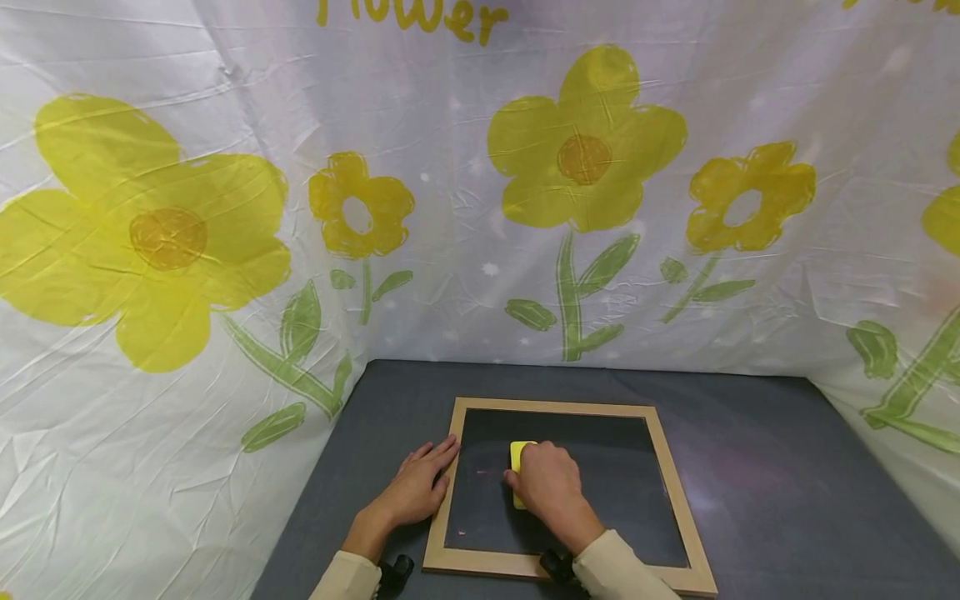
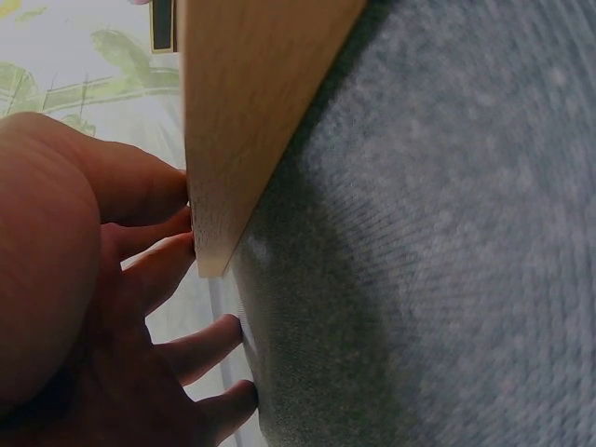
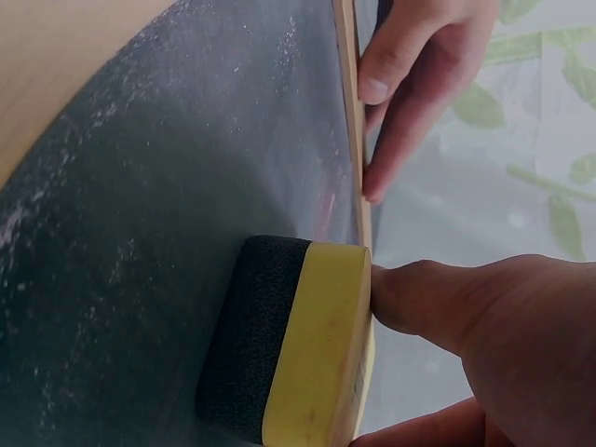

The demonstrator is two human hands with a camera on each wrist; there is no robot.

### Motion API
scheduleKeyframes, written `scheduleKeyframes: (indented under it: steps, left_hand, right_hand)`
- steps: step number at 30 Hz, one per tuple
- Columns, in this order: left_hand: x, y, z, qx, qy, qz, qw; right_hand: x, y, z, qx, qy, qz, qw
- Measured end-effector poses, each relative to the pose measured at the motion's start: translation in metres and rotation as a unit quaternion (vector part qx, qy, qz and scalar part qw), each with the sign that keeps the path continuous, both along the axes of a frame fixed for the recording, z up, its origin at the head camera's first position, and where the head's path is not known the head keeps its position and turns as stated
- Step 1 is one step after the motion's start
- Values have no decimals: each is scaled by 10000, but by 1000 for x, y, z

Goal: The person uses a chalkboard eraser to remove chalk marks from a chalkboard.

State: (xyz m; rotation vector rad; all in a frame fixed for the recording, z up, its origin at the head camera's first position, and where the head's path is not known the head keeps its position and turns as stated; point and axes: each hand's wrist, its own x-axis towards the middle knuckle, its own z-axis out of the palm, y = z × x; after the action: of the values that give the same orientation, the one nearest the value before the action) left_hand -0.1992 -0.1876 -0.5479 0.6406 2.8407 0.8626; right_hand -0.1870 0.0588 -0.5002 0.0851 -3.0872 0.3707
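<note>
A small chalkboard (image 1: 622, 475) in a light wooden frame (image 1: 555, 407) lies on the dark table. My right hand (image 1: 553, 490) grips a chalkboard eraser (image 1: 519, 454) left of the board's middle. In the right wrist view, the eraser's yellow back (image 3: 321, 345) faces the hand and its dark felt (image 3: 253, 335) faces the board; the thumb (image 3: 419, 298) presses its back edge. My left hand (image 1: 412, 492) rests with extended fingers against the frame's left side. In the left wrist view, some fingertips touch the wooden edge (image 2: 247, 102), others the table cloth.
Faint chalk dust and a few pinkish marks (image 1: 462, 532) show on the board. Dark grey cloth (image 1: 780, 483) covers the table around it. A white curtain (image 1: 450, 308) printed with yellow flowers hangs behind and at both sides.
</note>
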Motion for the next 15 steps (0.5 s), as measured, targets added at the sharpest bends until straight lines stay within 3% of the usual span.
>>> scheduleKeyframes:
  steps: [15]
  left_hand:
    - [0, 1, 1, -56, 16, 32, 10000]
  right_hand:
    - [0, -11, 0, 24, 30, 159, 9999]
